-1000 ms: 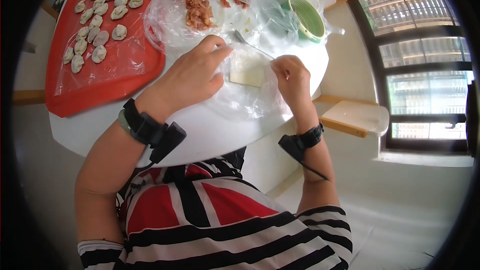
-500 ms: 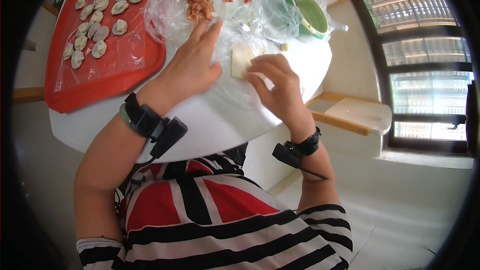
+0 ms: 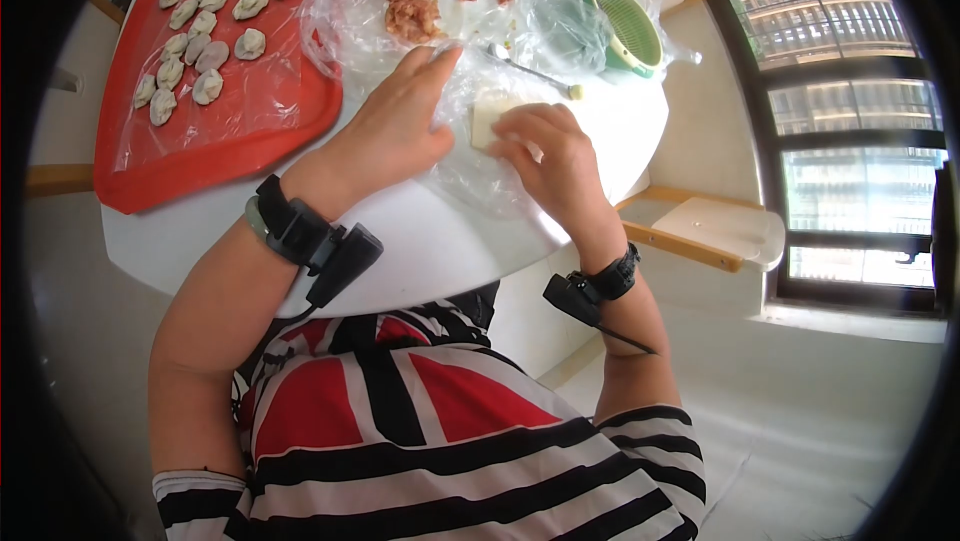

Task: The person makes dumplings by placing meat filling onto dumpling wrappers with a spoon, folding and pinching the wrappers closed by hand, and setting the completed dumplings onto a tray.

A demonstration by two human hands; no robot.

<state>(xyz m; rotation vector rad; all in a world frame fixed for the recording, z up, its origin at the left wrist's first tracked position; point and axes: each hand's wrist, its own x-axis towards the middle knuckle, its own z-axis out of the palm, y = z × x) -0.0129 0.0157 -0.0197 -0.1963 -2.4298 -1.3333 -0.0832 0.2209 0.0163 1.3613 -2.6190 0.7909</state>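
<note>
Pale square wrappers (image 3: pixel 484 125) lie on clear plastic (image 3: pixel 470 179) near the table's front edge. My right hand (image 3: pixel 552 153) is over their right side, thumb and fingertips brought together at the wrapper; whether a sheet is pinched between them is too small to tell. To the left, my left hand (image 3: pixel 400 121) has its fingers stretched out and thumb apart, holding nothing, beside the wrappers and just below the meat filling (image 3: pixel 412 7). A spoon (image 3: pixel 535 71) with a pale handle end rests on the plastic behind the wrappers.
At the left, a red tray (image 3: pixel 230 149) lined with plastic holds several filled dumplings (image 3: pixel 208 87). A green basket (image 3: pixel 628 29) stands at the back right of the white table (image 3: pixel 400 266). Beyond the table's right edge is a chair (image 3: pixel 715 231).
The spoon has left my right hand and now lies on the plastic. My right hand moved left to the wrappers. My left hand opened its fingers.
</note>
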